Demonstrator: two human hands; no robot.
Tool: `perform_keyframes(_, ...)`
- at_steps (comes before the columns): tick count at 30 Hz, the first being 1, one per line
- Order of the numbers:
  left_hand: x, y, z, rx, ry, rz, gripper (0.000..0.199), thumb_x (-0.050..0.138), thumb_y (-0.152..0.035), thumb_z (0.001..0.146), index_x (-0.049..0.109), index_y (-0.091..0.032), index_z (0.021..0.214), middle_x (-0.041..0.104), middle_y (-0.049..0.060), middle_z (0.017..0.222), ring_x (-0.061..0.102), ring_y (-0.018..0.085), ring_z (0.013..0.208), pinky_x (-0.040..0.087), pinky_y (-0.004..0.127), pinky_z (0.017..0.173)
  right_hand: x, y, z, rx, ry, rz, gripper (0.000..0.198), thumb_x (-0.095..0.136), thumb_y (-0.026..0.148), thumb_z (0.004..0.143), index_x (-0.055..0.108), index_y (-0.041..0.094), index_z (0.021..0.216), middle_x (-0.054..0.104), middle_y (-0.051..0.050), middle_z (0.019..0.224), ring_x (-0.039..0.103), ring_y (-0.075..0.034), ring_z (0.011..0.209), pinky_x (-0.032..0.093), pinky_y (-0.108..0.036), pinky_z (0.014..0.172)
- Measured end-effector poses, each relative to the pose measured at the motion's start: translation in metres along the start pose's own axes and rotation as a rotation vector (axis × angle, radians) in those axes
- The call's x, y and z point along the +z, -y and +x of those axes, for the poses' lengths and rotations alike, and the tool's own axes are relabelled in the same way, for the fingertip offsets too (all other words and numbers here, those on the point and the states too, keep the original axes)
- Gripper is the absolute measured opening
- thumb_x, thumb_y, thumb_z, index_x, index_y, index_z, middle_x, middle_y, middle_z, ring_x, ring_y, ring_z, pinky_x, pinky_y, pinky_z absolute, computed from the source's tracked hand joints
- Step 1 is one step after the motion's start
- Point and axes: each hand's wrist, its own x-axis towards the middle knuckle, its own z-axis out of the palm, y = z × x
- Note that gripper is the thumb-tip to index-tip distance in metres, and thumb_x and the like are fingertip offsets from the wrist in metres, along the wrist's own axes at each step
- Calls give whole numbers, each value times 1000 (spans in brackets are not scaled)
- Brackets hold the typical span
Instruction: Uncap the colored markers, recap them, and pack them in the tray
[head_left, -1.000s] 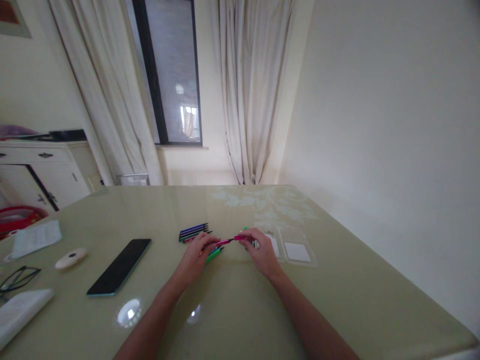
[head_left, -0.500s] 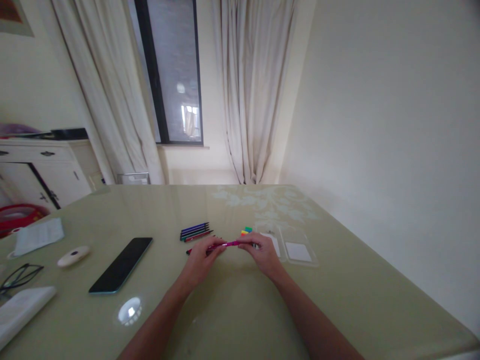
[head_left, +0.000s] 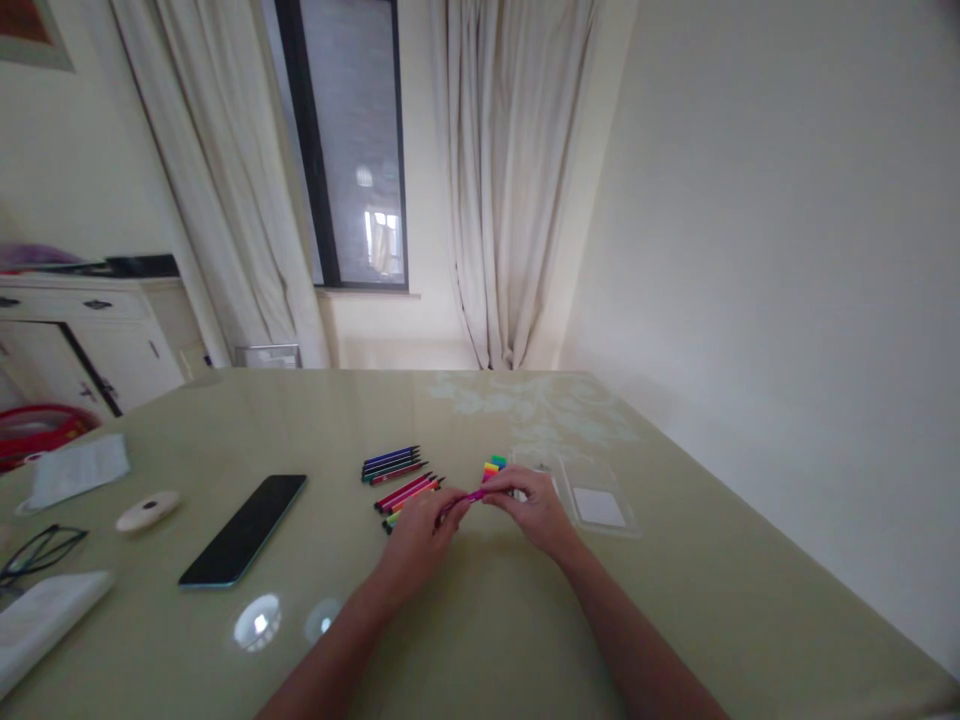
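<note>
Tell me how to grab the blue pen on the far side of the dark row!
I'd pinch the blue pen around the middle of its barrel, reaching down from above. It lies flat and is the outermost, with other pens alongside its near edge, so start from the far edge. Probably best to avoid the dark tip pointing right.

Phone [head_left: 244, 530] on table [head_left: 480, 620], left of pens [head_left: 405, 493], case [head_left: 589, 472] to their right; window [head_left: 352, 130] beyond the table

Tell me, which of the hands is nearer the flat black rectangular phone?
Left. The left hand is to the right of the flat black rectangular phone; the right hand is farther right, beyond the left one.
</note>
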Motion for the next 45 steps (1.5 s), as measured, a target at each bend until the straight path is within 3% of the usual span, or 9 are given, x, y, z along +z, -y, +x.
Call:
perform_keyframes(3,6,-7,-4,49,31,225,28,45,-37,104,70,-23,105,76,5,101,67,22,93,46,32,83,-2,3,0,56,70,5,15,81,40,83,82,26,88,79,-3,81,71,-19,76,54,-29,73)
perform_keyframes(10,10,-15,-10,47,130,345,29,31,-33,108,59,-24,111,72,5,105,70,19,88,45,26,70,-7,1,-1,117,169,26,23,81,47,81,83,25,87,78,-3,79,69,-18,74,51,-28,71)
perform_keyframes(23,3,-21,-9,26,205,335,35,28,-39,109,60,-28,111,75,3,95,72,21,84,39,26,65,-9,4,-1,93,170,48,31,81,56,78,83,25,81,72,-3,70,63,-17,69,49,-29,66)
perform_keyframes(30,8,-20,-7,-112,295,347,31,34,-43,108,57,-23,110,76,6,96,73,25,89,39,27,64,-9,3,-2,125,205,60,27,81,52,79,83,26,82,72,-2,69,62,-16,67,48,-28,66)
perform_keyframes(35,10,-16,-6,-112,317,332,27,37,-42,107,55,-23,111,75,7,99,73,25,92,40,27,66,-5,1,-3,159,217,69,25,83,49,78,83,24,78,71,-1,66,61,-15,64,47,-28,63)
perform_keyframes(38,11,-16,-7,-131,285,231,25,36,-40,107,53,-24,112,74,5,98,72,24,91,42,28,68,-3,-2,-2,199,207,137,27,84,49,76,82,23,79,73,-2,69,64,-16,67,49,-27,64)
perform_keyframes(41,15,-16,-9,-71,233,159,26,32,-35,108,54,-23,112,71,6,103,69,22,93,44,29,74,-5,-7,2,235,137,141,30,75,50,85,80,21,82,75,-3,75,67,-18,71,51,-28,66)
perform_keyframes(45,22,-18,-12,48,222,298,26,39,-28,105,64,-21,106,64,8,111,64,22,98,46,31,82,-6,-17,5,219,-91,-254,29,62,43,96,79,20,89,74,-6,87,66,-19,80,51,-31,75)
